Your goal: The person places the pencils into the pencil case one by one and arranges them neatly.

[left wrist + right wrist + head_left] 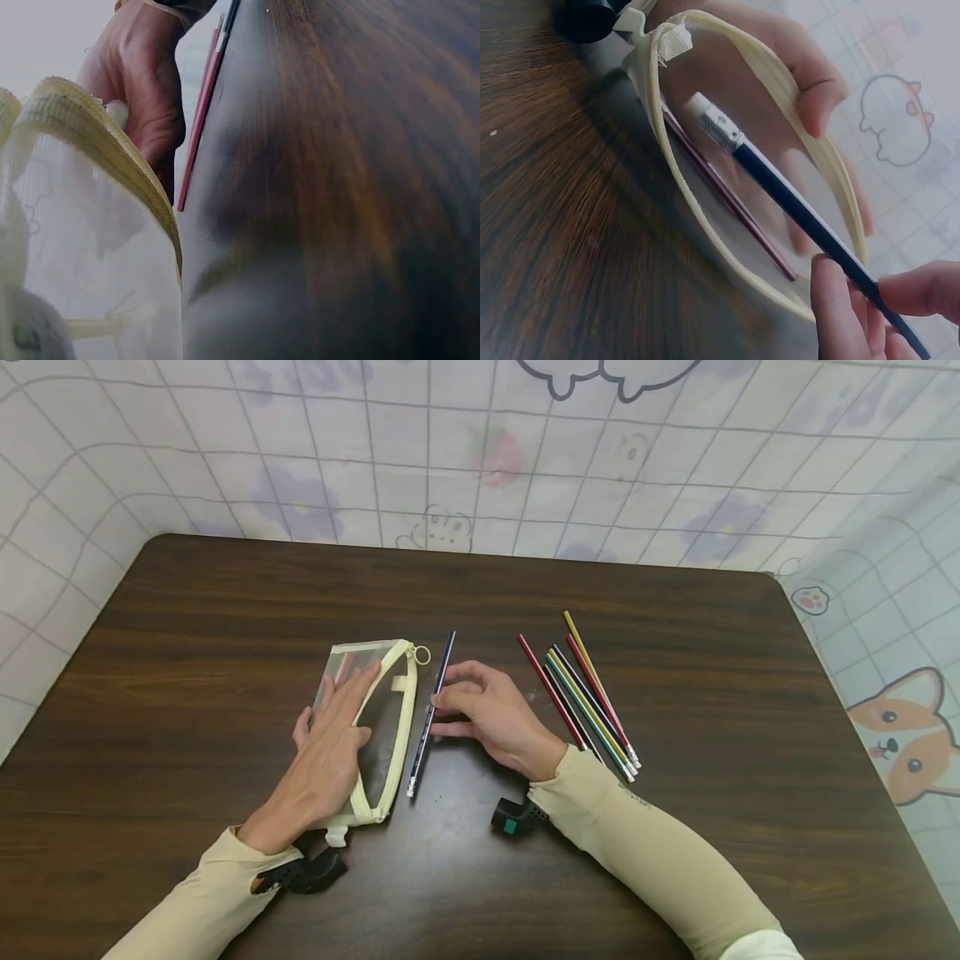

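My right hand (pixel 487 710) pinches a dark blue pencil (pixel 787 202) between thumb and fingers, its white eraser end toward me. The pencil stands just right of a clear pencil pouch (pixel 393 752) with a cream zipper edge. In the right wrist view, its eraser overlaps the pouch's gaping mouth. My left hand (pixel 322 760) lies over the pouch, fingers nearly straight along its upper wall and thumb hooked over the zipper edge. Through the mouth, a dark red pencil (pixel 727 195) shows inside the pouch.
Several coloured pencils (pixel 588 693) lie loosely together on the dark wooden table (pixel 697 693), right of my right hand. A zipper ring (pixel 422 655) sticks out at the pouch's far corner. Patterned sheeting (pixel 480 468) borders the table's back and sides.
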The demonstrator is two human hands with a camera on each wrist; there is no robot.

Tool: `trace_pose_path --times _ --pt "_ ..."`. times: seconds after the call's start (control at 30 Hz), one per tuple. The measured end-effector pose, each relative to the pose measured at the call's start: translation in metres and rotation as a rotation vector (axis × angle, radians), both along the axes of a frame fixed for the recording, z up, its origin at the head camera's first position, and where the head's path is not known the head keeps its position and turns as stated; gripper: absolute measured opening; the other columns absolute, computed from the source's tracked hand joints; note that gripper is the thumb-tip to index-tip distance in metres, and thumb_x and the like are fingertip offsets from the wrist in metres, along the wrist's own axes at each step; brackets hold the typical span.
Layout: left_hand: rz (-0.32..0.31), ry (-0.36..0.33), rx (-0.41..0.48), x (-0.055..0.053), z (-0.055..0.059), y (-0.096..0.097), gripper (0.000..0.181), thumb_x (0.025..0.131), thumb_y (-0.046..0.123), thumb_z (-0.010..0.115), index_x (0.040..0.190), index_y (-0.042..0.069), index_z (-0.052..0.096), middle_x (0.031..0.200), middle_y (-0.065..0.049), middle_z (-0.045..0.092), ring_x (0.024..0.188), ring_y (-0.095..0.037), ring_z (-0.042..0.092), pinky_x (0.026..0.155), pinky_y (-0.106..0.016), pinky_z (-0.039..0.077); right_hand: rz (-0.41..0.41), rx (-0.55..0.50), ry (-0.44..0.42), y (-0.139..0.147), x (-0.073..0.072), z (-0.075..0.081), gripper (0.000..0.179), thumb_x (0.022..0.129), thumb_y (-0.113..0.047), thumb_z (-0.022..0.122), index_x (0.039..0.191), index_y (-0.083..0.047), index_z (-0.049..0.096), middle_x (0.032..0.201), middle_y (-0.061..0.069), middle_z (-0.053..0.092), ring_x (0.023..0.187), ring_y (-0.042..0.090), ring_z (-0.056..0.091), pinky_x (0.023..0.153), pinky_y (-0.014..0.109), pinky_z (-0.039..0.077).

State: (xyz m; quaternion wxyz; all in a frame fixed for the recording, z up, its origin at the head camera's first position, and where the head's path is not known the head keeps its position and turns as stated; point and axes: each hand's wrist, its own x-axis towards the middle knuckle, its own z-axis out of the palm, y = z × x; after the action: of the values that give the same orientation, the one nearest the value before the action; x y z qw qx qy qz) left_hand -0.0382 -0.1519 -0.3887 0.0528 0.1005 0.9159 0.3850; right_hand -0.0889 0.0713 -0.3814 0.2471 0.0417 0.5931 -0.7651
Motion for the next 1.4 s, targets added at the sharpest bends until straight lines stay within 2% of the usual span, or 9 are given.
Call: trace_pose_path --times 0.17,0.4,0.63,0.87,1.13,1.4 --pt "0.006 -0.015 -0.006 0.0 0.001 0.001 0.075 0.099 0.012 0.033 0.167 0.037 0.014 0.176 -0.008 0.014 0.164 -0.04 -0.005 0.118 -0.076 -0.002 -0.042 -0.038 0.002 -0.007 -0.002 -0.003 0.029 0.095 0.004 0.059 0.122 -0.003 0.051 0.091 0.005 0.067 0.091 0.017 0.069 0.087 0.044 0.063" --pt "0.011 -0.018 -0.021 0.0 0.001 0.001 0.075 0.099 0.012 0.034 0.167 0.037 0.014 0.176 -0.009 0.015 0.164 -0.041 -0.004 0.118 -0.076 -0.001 -0.047 -0.073 -0.007 -0.021 0.0 -0.006 0.028 0.094 0.005 0.059 0.119 -0.004 0.051 0.092 0.006 0.066 0.088 0.017 0.07 0.085 0.044 0.064" --pt "-0.004 -0.002 -0.033 0.001 0.0 0.001 0.074 0.099 0.013 0.034 0.167 0.035 0.014 0.176 -0.011 0.015 0.163 -0.043 -0.004 0.118 -0.077 -0.001 -0.018 -0.074 -0.019 -0.033 0.004 -0.006 0.03 0.096 0.004 0.059 0.124 -0.001 0.049 0.094 0.007 0.064 0.085 0.016 0.07 0.082 0.04 0.064" --pt "-0.013 0.01 -0.026 0.002 -0.002 0.004 0.075 0.098 0.012 0.034 0.167 0.034 0.014 0.176 -0.013 0.016 0.164 -0.042 -0.005 0.118 -0.076 -0.001 0.013 -0.068 -0.034 -0.041 0.011 -0.008 0.026 0.095 0.006 0.059 0.118 -0.002 0.05 0.088 0.006 0.066 0.078 0.014 0.071 0.079 0.039 0.064" --pt "-0.015 0.026 -0.027 0.002 -0.003 0.003 0.074 0.098 0.012 0.033 0.167 0.031 0.015 0.175 -0.015 0.017 0.163 -0.043 -0.004 0.119 -0.075 -0.001 0.038 -0.087 -0.054 -0.049 0.015 -0.011 0.024 0.095 0.009 0.058 0.114 -0.003 0.05 0.089 0.008 0.067 0.083 0.016 0.069 0.085 0.044 0.063" --pt "-0.021 0.032 -0.036 0.004 -0.003 0.001 0.074 0.099 0.011 0.033 0.167 0.033 0.014 0.175 -0.014 0.017 0.164 -0.041 -0.003 0.119 -0.074 0.001 0.06 -0.049 -0.062 -0.056 0.016 -0.011 0.025 0.095 0.01 0.057 0.116 -0.001 0.052 0.086 0.007 0.069 0.08 0.016 0.069 0.085 0.041 0.064"
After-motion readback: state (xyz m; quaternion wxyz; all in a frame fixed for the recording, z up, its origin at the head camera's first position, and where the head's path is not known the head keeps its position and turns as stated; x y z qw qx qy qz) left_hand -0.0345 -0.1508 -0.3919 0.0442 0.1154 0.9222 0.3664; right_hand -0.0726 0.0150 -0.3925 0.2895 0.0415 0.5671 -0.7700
